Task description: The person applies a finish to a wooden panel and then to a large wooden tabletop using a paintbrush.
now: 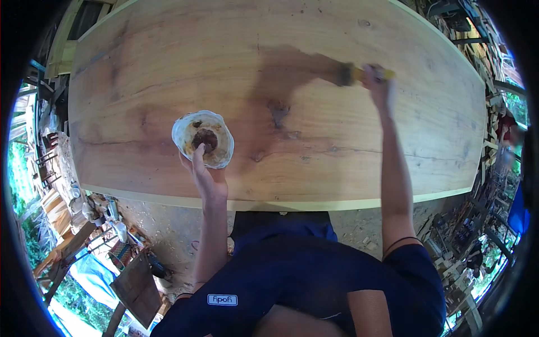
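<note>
My left hand [206,177] grips a shallow white bowl [182,130] from below, its thumb reaching over the rim. Brown stuff [206,139] lies in the middle of the bowl, and the inside is stained. Out to the right, my right hand [379,84] is closed around the yellow handle of a paintbrush [359,74]. The dark bristles point left and touch the wooden tabletop [438,129]. A darker, wet-looking patch [281,78] runs from the bristles leftward and down across the wood. The hand and brush are slightly blurred.
Wood scraps and stacked lumber [466,224] stand at the right edge of view. Bottles and containers [112,216] are on the lower left, near a dark board [136,287]. The ground [163,224] below the table is littered with bits.
</note>
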A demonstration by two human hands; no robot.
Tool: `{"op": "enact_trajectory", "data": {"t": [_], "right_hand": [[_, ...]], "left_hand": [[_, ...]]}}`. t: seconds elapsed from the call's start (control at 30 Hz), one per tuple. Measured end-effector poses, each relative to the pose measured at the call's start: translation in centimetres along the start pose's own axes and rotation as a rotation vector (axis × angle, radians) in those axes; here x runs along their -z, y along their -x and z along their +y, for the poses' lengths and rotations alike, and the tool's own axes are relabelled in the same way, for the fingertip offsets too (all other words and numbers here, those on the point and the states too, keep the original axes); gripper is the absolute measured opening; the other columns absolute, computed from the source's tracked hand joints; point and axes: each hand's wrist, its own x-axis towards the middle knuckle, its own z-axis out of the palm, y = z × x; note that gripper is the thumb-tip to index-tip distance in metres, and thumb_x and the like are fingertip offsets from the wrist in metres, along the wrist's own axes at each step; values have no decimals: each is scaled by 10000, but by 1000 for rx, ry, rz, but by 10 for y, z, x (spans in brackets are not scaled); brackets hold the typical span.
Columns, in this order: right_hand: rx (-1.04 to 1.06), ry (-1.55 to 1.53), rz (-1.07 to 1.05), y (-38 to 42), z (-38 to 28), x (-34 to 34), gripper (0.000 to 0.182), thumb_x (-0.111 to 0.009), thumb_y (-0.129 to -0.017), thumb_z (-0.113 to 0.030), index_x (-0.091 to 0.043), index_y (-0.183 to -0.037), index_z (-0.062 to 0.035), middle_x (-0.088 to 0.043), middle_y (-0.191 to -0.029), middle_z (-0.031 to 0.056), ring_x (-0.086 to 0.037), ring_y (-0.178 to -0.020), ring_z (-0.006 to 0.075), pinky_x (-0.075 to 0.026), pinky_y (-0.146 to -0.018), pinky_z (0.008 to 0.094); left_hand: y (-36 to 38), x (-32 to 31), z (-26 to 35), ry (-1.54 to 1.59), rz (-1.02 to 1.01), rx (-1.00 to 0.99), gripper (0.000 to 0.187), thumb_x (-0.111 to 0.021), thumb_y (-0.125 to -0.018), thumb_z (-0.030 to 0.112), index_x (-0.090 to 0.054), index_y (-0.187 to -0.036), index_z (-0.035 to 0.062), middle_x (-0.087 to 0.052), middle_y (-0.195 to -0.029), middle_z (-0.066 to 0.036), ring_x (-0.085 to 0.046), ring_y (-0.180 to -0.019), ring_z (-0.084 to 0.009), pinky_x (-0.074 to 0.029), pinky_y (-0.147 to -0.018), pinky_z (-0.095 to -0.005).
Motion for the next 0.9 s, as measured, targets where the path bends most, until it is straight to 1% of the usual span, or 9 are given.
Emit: {"op": "enact_trajectory", "data": {"t": [0.07,0.13,0.23,0.3,0.4,0.47,0.6,0.77,0.9], "right_hand": [[-76,19,114,-1,22,54,259,-624,-888,-287,-658,-954,-38,-641,-759,19,-624,-655,91,-535,-591,222],[-19,142,214,8,0,69,223,-606,-878,-285,-671,-876,-71,-640,-675,72,-617,-577,149,-490,-548,313],[152,598,203,11,-23,54,213,-591,-884,-326,-676,-885,-131,-637,-740,176,-632,-675,359,-480,-560,408],[453,580,263,5,-26,7,121,-657,-838,-260,-689,-860,-146,-668,-765,137,-650,-677,324,-500,-582,376],[419,190,142,21,-95,-70,156,-690,-824,-212,-696,-901,-76,-684,-740,104,-656,-609,205,-494,-569,304],[166,-62,-121,21,-135,-114,196,-674,-845,-221,-692,-920,-41,-663,-664,65,-606,-608,108,-470,-564,268],[350,-191,-200,12,-176,-198,235,-646,-871,-226,-683,-941,-5,-668,-703,74,-603,-620,94,-458,-552,240],[-69,-515,-336,-48,-119,-159,214,-630,-877,-201,-665,-925,4,-677,-786,79,-648,-663,142,-523,-605,274],[-6,-212,-70,-90,-25,-37,267,-606,-900,-239,-653,-997,6,-670,-813,73,-658,-705,126,-545,-613,254]], "left_hand": [[-5,-1,-6,11,14,19,588,-567,-869,207,-246,-1356,286,-367,-1330,-95,-473,-1175,-294,-546,-817,-508],[-10,1,-7,17,2,11,587,-565,-871,207,-244,-1357,287,-365,-1330,-95,-472,-1176,-295,-546,-818,-510],[-11,-4,-10,27,-3,-8,583,-561,-874,207,-244,-1357,288,-361,-1331,-95,-470,-1178,-297,-547,-815,-509],[-11,-6,-9,34,5,-29,581,-561,-874,208,-245,-1355,287,-360,-1332,-96,-469,-1179,-298,-549,-811,-505],[-9,-7,-5,31,35,-11,574,-563,-876,219,-249,-1352,286,-355,-1338,-92,-470,-1178,-297,-553,-795,-499],[-7,-10,-7,36,37,-25,571,-573,-872,235,-260,-1348,279,-376,-1323,-90,-495,-1150,-296,-556,-785,-488],[-14,-2,-10,45,22,-9,552,-580,-869,251,-288,-1337,256,-422,-1292,-89,-523,-1120,-285,-552,-796,-484],[-22,-3,-10,69,15,37,503,-572,-876,274,-338,-1313,190,-470,-1261,-92,-540,-1110,-267,-551,-800,-478],[-34,6,-16,136,-34,106,516,-580,-871,270,-333,-1313,175,-466,-1260,-94,-541,-1106,-270,-548,-801,-480]]}}
